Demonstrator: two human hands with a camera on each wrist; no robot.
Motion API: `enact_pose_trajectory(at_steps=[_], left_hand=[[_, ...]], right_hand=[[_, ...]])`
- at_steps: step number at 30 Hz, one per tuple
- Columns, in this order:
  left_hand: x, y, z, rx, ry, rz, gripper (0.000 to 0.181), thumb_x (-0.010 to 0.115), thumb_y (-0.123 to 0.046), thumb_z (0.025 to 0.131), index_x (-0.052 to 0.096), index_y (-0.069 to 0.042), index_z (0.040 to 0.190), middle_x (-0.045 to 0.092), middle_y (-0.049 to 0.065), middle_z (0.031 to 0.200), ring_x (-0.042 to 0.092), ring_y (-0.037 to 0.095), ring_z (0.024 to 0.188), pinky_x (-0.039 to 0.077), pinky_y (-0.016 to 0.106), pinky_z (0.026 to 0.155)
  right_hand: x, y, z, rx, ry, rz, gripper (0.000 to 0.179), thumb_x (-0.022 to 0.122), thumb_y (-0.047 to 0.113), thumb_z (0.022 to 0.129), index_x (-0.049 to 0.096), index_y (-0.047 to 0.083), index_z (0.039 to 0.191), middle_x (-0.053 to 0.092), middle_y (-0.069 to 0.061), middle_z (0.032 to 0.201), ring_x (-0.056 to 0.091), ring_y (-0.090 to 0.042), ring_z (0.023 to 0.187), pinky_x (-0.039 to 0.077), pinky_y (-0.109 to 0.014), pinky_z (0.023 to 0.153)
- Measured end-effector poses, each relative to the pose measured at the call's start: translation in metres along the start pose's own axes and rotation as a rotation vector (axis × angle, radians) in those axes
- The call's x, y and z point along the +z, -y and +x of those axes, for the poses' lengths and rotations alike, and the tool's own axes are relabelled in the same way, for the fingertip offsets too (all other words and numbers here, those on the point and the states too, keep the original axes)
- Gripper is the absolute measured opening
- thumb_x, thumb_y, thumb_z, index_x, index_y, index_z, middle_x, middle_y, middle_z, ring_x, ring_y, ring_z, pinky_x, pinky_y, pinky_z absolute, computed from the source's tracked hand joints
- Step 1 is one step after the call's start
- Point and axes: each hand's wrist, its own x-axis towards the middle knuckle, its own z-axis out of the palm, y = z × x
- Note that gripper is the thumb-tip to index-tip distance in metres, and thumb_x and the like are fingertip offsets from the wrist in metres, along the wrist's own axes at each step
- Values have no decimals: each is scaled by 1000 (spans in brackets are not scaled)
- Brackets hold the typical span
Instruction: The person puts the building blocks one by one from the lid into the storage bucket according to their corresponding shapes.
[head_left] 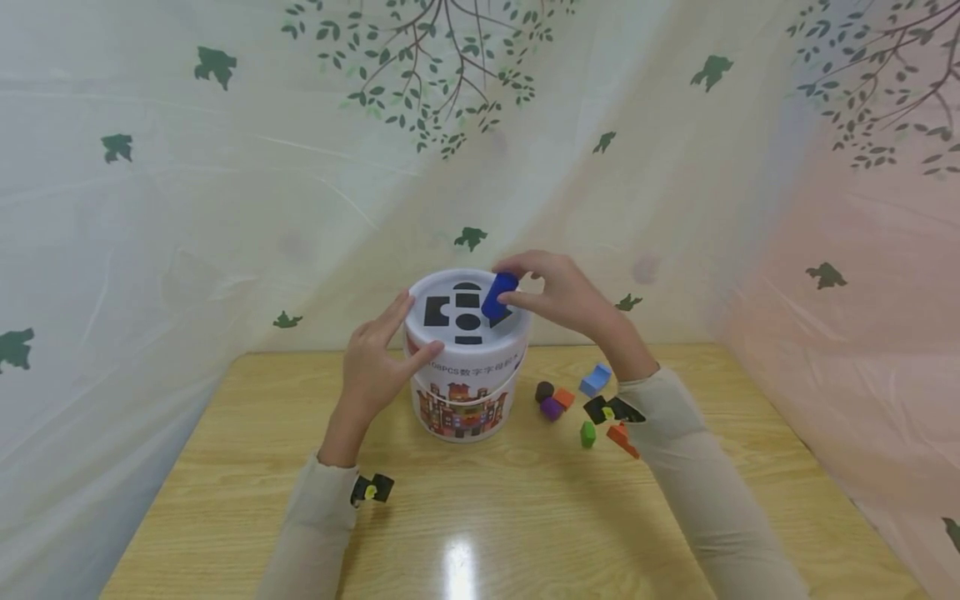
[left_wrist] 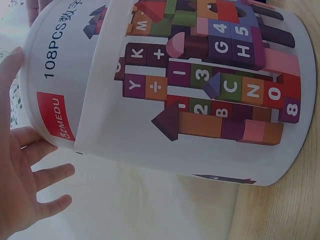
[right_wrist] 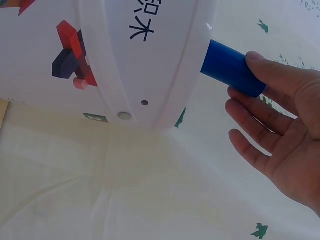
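Our right hand pinches a blue rounded block at the slotted white lid of a white cylindrical bucket; our left hand, fingers apart, touches its rim.

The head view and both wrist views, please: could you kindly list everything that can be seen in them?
Table: 1, light wood, under the bucket and blocks
Backdrop: 1, pale with green leaf prints, behind the table
Bucket: 1, white with printed blocks, on the table
Lid: 1, white with dark openings, on the bucket
Held block: 1, blue, at the lid's right part
Loose blocks: 6, light blue, dark, purple, green, two orange, right of the bucket
Wrist devices: 2, black and yellow, one per wrist
Sleeves: 2, beige, on the arms
Left hand: 1, bare, touching the lid's edge
Right hand: 1, bare, pinching the held block
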Motion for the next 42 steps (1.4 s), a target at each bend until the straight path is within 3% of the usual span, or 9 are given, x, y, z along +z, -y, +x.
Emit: enact_pose_trajectory(at_steps=[16, 26, 42], left_hand=[[0, -1, -1, 2, 9, 12, 84, 72, -56, 89, 41, -17, 157, 38, 2, 163, 45, 29, 147, 31, 59, 121], [0, 0, -1, 12, 1, 15, 84, 73, -55, 88, 42, -17, 156, 40, 3, 162, 47, 30, 146, 33, 59, 120], [2, 3, 0, 35, -19, 8, 84, 73, -55, 88, 43, -15, 155, 42, 5, 161, 49, 30, 144, 34, 58, 120]], right_hand=[[16, 4, 7, -42, 9, 9, 41, 76, 15, 93, 66, 3, 131, 72, -11, 118, 65, -26, 114, 51, -54, 104], [23, 8, 9, -74, 18, -3, 40, 75, 14, 93, 66, 4, 131, 72, -11, 118, 65, -26, 114, 51, -50, 107], [29, 12, 16, -57, 97, -72, 42, 73, 15, 95, 64, 7, 135, 69, -11, 128, 65, -25, 120, 54, -41, 105]])
